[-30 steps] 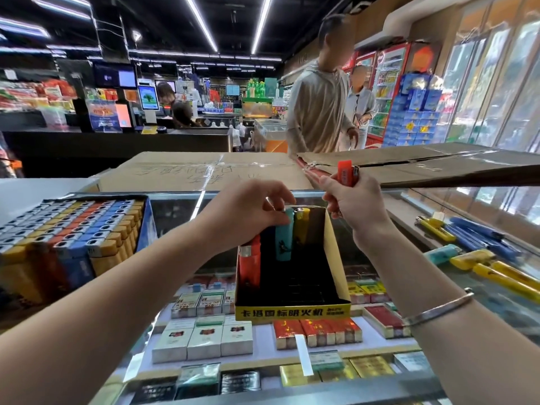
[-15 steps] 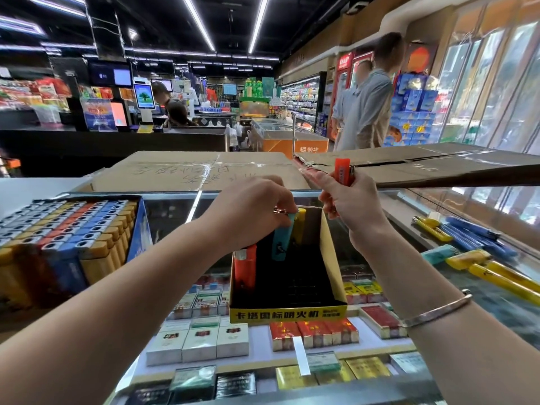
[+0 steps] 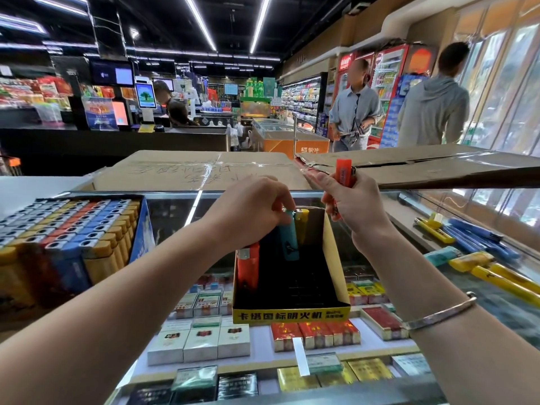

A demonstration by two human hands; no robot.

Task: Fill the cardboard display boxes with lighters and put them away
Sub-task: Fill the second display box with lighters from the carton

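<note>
Your left hand (image 3: 251,211) pinched the top of a teal lighter (image 3: 289,239), standing it beside a yellow lighter (image 3: 301,225) at the back of the yellow display box (image 3: 292,314) on the glass counter (image 3: 172,211). Your right hand (image 3: 350,206) gripped an orange lighter (image 3: 344,172) above the box. A red lighter (image 3: 248,267) stood in the box's left front.

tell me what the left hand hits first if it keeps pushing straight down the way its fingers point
The left hand grips the teal lighter from above; straight down, that lighter would probably meet the dark floor of the yellow display box first, though depth is unclear.
</note>
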